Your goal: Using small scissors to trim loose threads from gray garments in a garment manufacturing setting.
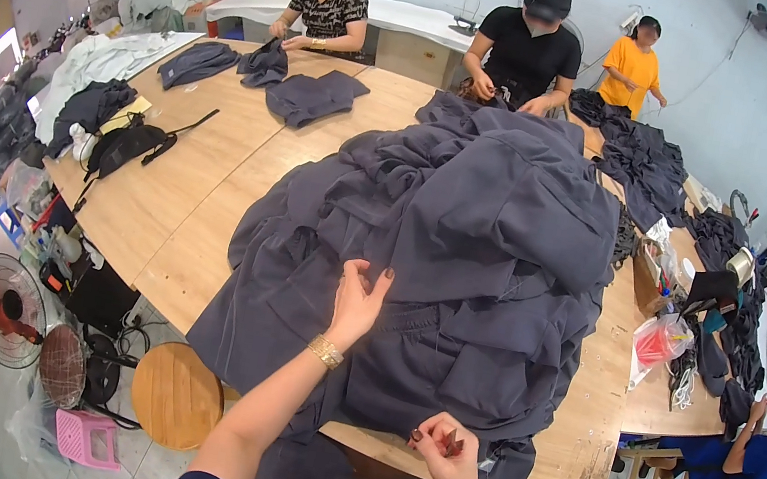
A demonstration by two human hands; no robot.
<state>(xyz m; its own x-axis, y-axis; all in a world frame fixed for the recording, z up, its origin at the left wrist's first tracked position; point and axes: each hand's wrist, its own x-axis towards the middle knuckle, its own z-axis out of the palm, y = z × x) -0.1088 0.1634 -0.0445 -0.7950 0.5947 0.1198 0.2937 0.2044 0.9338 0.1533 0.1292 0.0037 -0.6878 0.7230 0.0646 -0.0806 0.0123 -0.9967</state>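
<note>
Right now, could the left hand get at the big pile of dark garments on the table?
Most likely yes: the left hand is right over the near part of the pile, and nothing shows between them. Whether it already touches the cloth is hard to tell.

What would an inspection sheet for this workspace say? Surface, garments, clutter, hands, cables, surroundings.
Surface: wooden table, seam visible.
Garments: large, loose dark pile; smaller dark piece apart near the far edge.
Clutter: black strapped item at left; red plastic bag on the right.
Hands: left hand open at the pile, contact unclear; right hand at the near edge, grip unclear.
Cables: white cord bundle at right.
Surroundings: fan, round wooden stool, pink stool; person in orange behind.
</note>
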